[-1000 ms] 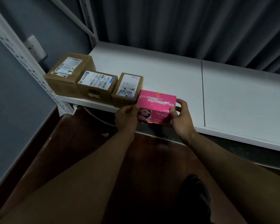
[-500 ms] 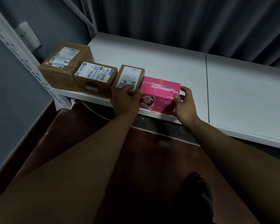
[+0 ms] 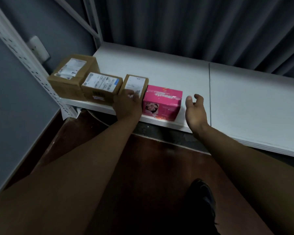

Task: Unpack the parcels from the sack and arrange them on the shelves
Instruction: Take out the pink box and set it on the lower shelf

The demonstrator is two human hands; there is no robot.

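Note:
A pink box [image 3: 163, 102] stands on the white shelf [image 3: 244, 102] near its front edge, fourth in a row. To its left are three brown cardboard parcels with white labels: a large one [image 3: 71, 77], a middle one [image 3: 100, 87] and a small one [image 3: 136, 83]. My left hand [image 3: 127, 104] rests against the front of the small parcel, beside the pink box's left side. My right hand [image 3: 194, 111] hovers just right of the pink box, fingers relaxed and apart from it, holding nothing. The sack is out of sight.
White perforated shelf uprights [image 3: 24, 53] rise at the left, with a wall socket [image 3: 38, 50] behind them. Grey curtains [image 3: 193, 28] hang behind the shelf. A dark shoe [image 3: 202, 197] stands on the brown floor below. The shelf's right half holds nothing.
Both hands carried the pink box onto the shelf and set it beside the small parcel. My right hand has let go and drawn off to the right; my left moved onto the small parcel.

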